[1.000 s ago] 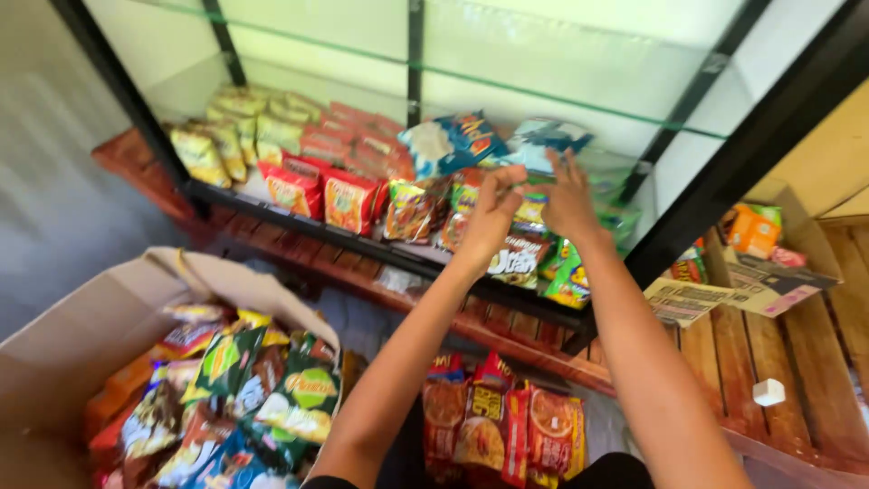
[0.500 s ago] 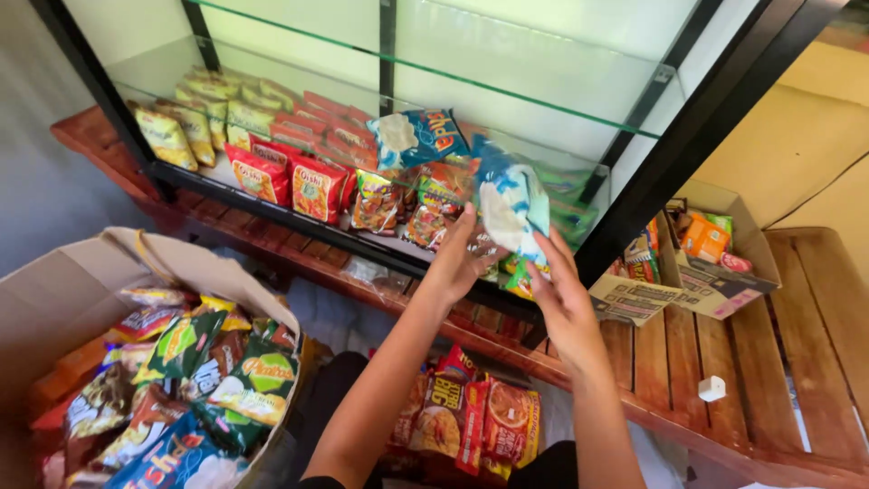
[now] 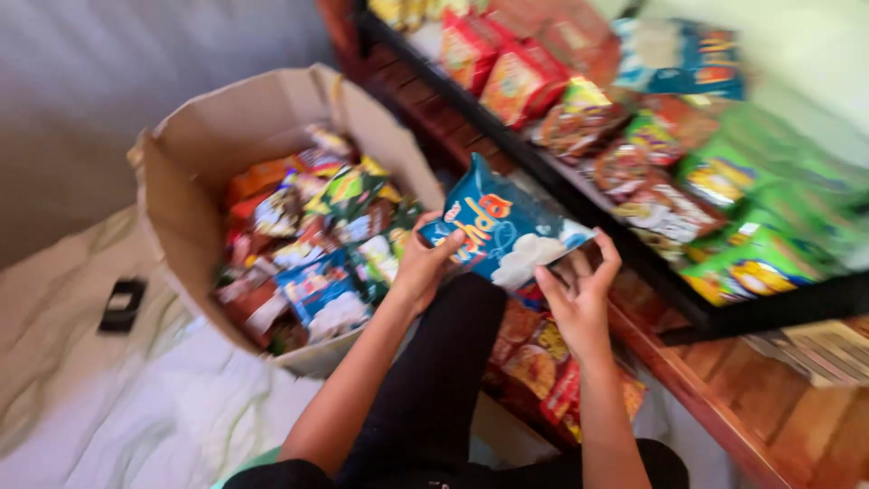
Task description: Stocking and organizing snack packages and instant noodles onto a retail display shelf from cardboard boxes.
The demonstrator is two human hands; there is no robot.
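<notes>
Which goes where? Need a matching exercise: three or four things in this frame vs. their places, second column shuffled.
Things:
1. blue snack packet
2. cardboard box
3. black flat object
4. green packets

Places:
A. on the pale sheet, left of the box
B. between the left hand and right hand
C. on the shelf, right side
D. on the floor, full of packets

Pairs: 1-B, 2-D, 3-A, 4-C
</notes>
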